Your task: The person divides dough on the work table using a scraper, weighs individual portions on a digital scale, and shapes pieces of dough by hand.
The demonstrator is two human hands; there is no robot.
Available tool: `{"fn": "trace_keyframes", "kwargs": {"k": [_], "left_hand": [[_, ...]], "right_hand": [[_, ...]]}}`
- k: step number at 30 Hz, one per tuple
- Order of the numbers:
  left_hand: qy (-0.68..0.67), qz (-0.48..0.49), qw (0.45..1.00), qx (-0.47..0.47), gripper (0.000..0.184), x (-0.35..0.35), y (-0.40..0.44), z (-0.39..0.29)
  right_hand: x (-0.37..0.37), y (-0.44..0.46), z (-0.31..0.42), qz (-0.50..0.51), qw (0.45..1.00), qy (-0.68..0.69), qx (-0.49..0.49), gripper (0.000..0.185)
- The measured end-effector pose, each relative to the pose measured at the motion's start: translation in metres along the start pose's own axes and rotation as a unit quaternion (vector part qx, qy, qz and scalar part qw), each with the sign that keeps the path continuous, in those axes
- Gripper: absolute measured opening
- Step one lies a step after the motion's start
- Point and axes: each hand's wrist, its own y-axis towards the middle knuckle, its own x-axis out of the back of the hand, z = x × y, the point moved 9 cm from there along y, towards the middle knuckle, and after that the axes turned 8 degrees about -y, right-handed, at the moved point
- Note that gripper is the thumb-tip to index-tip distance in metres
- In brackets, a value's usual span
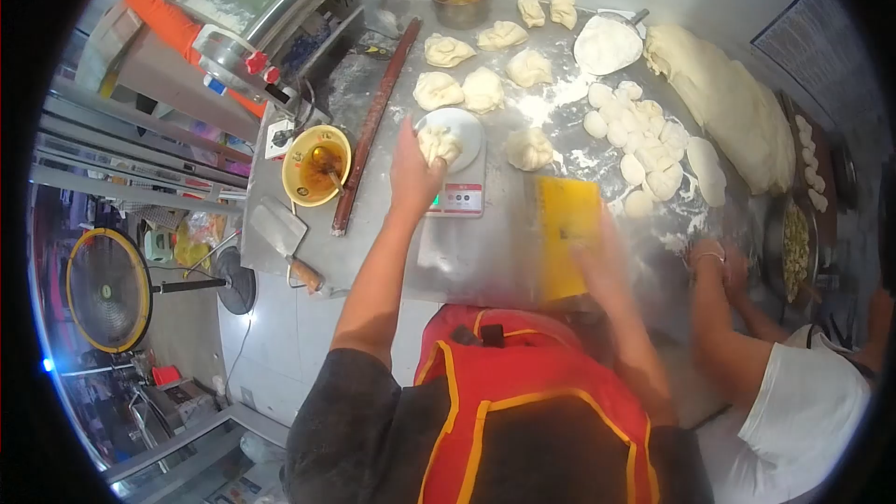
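My left hand [413, 168] is closed around a lump of dough [439, 144] over the round plate of a kitchen scale [464, 200]. Whether the lump rests on the plate or hangs just above it, I cannot tell. In my right hand [605, 252] is a flat yellow dough scraper [565, 224], blurred by motion, near the table's front edge. A single dough lump [530, 148] lies just beyond the scraper. Farther back are several more folded dough pieces [483, 90].
A rolling pin [376, 126] and a yellow bowl of brown liquid [315, 168] lie left; a metal scraper [280, 227] is nearby. Small dough rounds [653, 145], a flour heap [607, 45] and a large dough mass [723, 98] occupy the right. A co-worker's hands [714, 261] work beside me.
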Motion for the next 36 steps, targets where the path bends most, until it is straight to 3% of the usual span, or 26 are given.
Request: {"fn": "trace_keyframes", "kwargs": {"k": [2, 5, 8, 11, 16, 18, 20, 23, 26, 32, 36], "left_hand": [[0.084, 0.041, 0.995, -0.043, 0.044, -0.010, 0.017, 0.007], [0.189, 0.166, 0.968, 0.004, 0.045, -0.052, 0.021, 0.030], [0.226, 0.112, 0.960, -0.119, 0.045, -0.073, 0.009, 0.024], [0.081, 0.199, 0.976, 0.012, 0.048, -0.089, 0.026, 0.061], [0.130, 0.081, 0.986, -0.065, 0.035, -0.076, 0.042, 0.083], [0.161, 0.126, 0.976, -0.075, 0.036, -0.076, 0.060, 0.101], [0.163, 0.244, 0.955, -0.039, 0.040, -0.068, 0.074, 0.101], [-0.105, 0.035, 0.990, 0.089, 0.045, 0.007, 0.065, 0.080], [-0.077, 0.100, 0.971, 0.204, 0.043, 0.013, 0.040, 0.117], [-0.020, 0.084, 0.975, 0.207, 0.042, 0.015, -0.032, 0.155], [-0.083, 0.063, 0.967, 0.234, 0.041, 0.020, -0.038, 0.147]], "right_hand": [[0.000, -0.003, 0.000, -0.007, 1.000, -0.027, 0.007, 0.068], [-0.002, -0.009, 0.006, -0.011, 0.999, -0.033, 0.018, 0.067], [-0.003, -0.008, 0.007, -0.026, 0.998, -0.049, 0.034, 0.067], [-0.005, -0.012, 0.004, -0.020, 0.999, -0.031, 0.025, 0.066], [-0.003, -0.010, -0.006, -0.035, 0.998, -0.035, 0.028, 0.066], [-0.002, -0.011, -0.009, -0.038, 0.999, -0.028, 0.015, 0.065], [-0.002, -0.012, -0.010, -0.039, 0.999, -0.031, -0.002, 0.065], [-0.001, -0.011, -0.008, -0.044, 0.997, -0.067, 0.002, 0.064], [-0.003, -0.010, -0.004, -0.046, 0.992, -0.110, 0.029, 0.063], [-0.025, 0.000, 0.014, 0.017, 0.973, -0.224, 0.054, 0.067], [-0.054, 0.028, 0.025, 0.075, 0.963, -0.258, 0.031, 0.068]]}}
